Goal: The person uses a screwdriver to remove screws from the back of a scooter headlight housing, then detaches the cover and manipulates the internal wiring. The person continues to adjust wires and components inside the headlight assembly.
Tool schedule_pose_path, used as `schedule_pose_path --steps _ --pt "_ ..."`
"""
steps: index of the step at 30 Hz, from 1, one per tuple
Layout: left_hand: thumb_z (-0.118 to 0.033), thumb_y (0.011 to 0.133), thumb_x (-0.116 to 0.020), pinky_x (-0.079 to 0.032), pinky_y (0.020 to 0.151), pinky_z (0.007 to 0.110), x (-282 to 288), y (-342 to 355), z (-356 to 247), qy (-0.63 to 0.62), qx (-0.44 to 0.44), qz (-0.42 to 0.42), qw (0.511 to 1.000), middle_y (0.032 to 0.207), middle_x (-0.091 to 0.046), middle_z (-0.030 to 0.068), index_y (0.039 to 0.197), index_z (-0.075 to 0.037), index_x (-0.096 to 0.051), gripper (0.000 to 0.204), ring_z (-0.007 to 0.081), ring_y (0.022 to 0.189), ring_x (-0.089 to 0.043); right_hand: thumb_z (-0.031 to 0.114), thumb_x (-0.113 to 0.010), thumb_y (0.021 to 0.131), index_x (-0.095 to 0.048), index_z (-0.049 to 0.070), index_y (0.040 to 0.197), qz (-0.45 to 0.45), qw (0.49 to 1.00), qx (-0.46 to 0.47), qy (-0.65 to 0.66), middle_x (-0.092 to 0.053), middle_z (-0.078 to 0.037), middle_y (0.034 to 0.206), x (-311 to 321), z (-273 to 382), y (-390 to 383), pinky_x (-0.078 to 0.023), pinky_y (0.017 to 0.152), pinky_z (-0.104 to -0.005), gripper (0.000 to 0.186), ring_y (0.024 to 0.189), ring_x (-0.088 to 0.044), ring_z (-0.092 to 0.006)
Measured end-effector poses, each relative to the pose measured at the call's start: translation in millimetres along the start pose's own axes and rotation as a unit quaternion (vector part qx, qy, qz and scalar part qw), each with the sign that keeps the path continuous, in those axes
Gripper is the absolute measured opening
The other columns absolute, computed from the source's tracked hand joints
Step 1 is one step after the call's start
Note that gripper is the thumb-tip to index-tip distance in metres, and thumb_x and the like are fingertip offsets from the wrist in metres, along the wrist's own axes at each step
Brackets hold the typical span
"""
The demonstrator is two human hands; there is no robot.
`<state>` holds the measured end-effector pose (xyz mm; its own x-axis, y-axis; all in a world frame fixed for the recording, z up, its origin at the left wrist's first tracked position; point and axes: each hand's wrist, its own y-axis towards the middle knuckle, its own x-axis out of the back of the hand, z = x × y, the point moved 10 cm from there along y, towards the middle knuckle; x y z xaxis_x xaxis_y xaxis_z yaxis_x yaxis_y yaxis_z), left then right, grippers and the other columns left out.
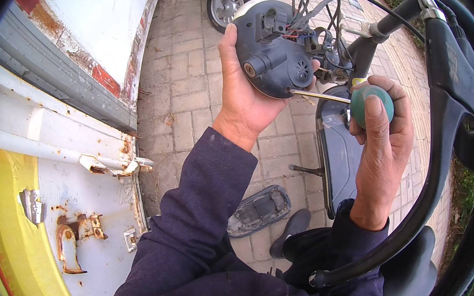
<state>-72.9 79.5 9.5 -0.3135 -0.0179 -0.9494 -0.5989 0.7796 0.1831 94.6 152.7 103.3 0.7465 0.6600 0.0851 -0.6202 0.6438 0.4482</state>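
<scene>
from my far post i see that both my hands are occupied. my left hand (pixel 242 99) supports a dark, rounded plastic housing (pixel 273 64) (a headlamp one, i would judge), with the thumb along its left edge and the palm below. my right hand (pixel 384 135) is closed around the round green handle of a screwdriver (pixel 372 107), and the metal shank reaches to the lower right edge of the housing. the tip seems to be at a small hole there, but i cannot tell whether it sits in a screw.

the housing is held above the brick paving (pixel 180 109), its back side facing up, near the black frame tube (pixel 365 57).

i judge the work to be in the middle. the housing is tilted up in the hand, so its fastening points can be reached. what is left: the screwdriver is at this one place, and the wires (pixel 301 24) run loosely from the back, not tucked away. how many screws are in or out, i cannot count.
</scene>
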Motion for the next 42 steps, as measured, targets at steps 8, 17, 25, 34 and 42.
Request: schedule_pose_path --steps 8,17,25,34,42 --pt "-0.078 0.093 -0.050 -0.054 0.095 0.057 -1 -2 -6 0.049 -0.036 -0.015 0.998 0.141 -0.054 0.0207 0.150 -0.009 -0.046 0.090 0.0471 0.122 -0.058 0.034 -0.072 0.099 -0.062 0.005 0.126 0.005 0.997 -0.012 -0.078 -0.069 -0.005 0.107 -4 2 0 -0.044 0.066 -0.0178 0.041 0.078 -0.056 -0.0073" --pt "-0.069 0.098 -0.048 -0.056 0.097 0.055 -15 -8 -23 0.158 -0.127 -0.012 0.979 0.136 -0.060 0.0111 0.144 -0.012 -0.051 0.073 0.0312 0.118 -0.064 0.041 -0.060 0.105 -0.064 0.009 0.127 0.004 0.988 -0.054 -0.141 -0.066 -0.003 0.101 -4 -12 -4 -0.042 0.062 -0.0197 0.039 0.076 -0.056 -0.0084" --pt "-0.064 0.100 -0.048 -0.055 0.101 0.053 -23 -11 -26 0.181 -0.142 -0.011 0.973 0.135 -0.060 0.0074 0.145 -0.014 -0.049 0.068 0.0265 0.119 -0.062 0.044 -0.053 0.105 -0.063 0.010 0.124 0.047 0.983 0.041 -0.172 -0.062 -0.004 0.102 -10 -1 1 -0.043 0.069 -0.0242 0.040 0.090 -0.059 -0.0110" --pt "-0.068 0.097 -0.052 -0.057 0.081 0.040 -21 -12 -27 0.191 -0.170 -0.057 0.965 0.113 -0.069 0.0071 0.129 -0.009 -0.061 0.068 0.0200 0.097 -0.068 0.048 -0.053 0.104 -0.059 0.011 0.123 0.057 0.982 -0.163 -0.074 -0.057 -0.002 0.106 1 -24 -6 -0.041 0.075 -0.0231 0.042 0.090 -0.052 -0.0091" --pt "-0.065 0.100 -0.049 -0.056 0.101 0.050 -24 -10 -20 0.187 -0.140 -0.009 0.972 0.133 -0.062 0.0088 0.144 -0.011 -0.050 0.070 0.0267 0.118 -0.064 0.043 -0.062 0.100 -0.060 0.009 0.123 0.117 0.990 -0.076 0.023 -0.058 -0.004 0.111 -7 -14 -1 -0.042 0.084 -0.0257 0.040 0.100 -0.053 -0.0124"
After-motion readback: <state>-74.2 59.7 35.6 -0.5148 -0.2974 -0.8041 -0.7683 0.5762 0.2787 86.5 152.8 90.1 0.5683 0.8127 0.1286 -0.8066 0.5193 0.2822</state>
